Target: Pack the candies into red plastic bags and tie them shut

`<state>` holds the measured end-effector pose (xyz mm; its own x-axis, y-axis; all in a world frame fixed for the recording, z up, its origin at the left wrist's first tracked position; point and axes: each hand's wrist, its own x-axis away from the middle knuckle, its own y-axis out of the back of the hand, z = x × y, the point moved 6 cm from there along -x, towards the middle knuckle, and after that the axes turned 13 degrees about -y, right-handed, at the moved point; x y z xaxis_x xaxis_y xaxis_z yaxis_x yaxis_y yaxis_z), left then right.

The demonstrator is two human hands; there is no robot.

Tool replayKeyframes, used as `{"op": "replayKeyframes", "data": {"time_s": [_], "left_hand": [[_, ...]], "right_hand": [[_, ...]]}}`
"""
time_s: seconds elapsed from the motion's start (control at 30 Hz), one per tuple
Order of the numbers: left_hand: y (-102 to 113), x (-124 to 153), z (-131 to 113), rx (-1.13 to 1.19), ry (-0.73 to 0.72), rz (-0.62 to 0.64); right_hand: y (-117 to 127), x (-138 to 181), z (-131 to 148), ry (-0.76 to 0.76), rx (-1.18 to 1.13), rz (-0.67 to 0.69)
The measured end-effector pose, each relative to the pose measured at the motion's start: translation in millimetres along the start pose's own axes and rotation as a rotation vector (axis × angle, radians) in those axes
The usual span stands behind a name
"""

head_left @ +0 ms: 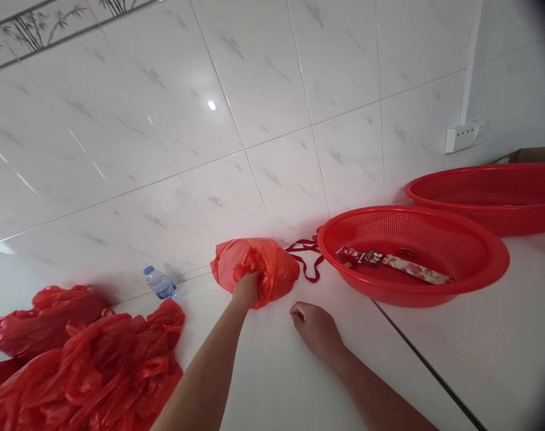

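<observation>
bag [266,263] left of basket [434,230], inside it — packets [391,261]

Water bottle [160,283] lies near heaped red bags [97,371]; red basket [434,296] holds what seem snack packets [391,261]

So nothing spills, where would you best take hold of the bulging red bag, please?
Probably by the loops trailing from the bag toward the basket, reached from the right; the left hand only clutches its crumpled near side.

Left hand [247,289] clutches a red plastic bag [272,268]; right hand [316,327] rests on the table [276,374]
</observation>
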<state>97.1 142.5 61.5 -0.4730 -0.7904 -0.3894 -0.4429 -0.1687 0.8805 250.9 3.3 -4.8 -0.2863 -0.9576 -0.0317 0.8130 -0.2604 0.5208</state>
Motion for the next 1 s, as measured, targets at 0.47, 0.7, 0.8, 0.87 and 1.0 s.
{"op": "replayKeyframes", "data": {"time_s": [0.47, 0.7, 0.8, 0.87, 1.0], "left_hand": [[79, 0, -9, 0.528, 0.029, -0.644], [75, 60, -37, 1.263, 0.024, -0.731], [37, 102, -39, 1.316, 0.188, -0.594], [9, 125, -41, 1.334, 0.266, -0.49], [-22, 145, -55, 1.348, 0.319, -0.314]], "right_hand": [[-1, -2, -1, -0.019, 0.023, -0.008], [6, 1, 1, -0.035, -0.086, 0.031], [10, 2, 1, -0.014, -0.22, 0.018], [10, 3, 3, 0.016, -0.284, 0.039], [4, 8, 10, 0.105, -0.279, 0.128]]}}
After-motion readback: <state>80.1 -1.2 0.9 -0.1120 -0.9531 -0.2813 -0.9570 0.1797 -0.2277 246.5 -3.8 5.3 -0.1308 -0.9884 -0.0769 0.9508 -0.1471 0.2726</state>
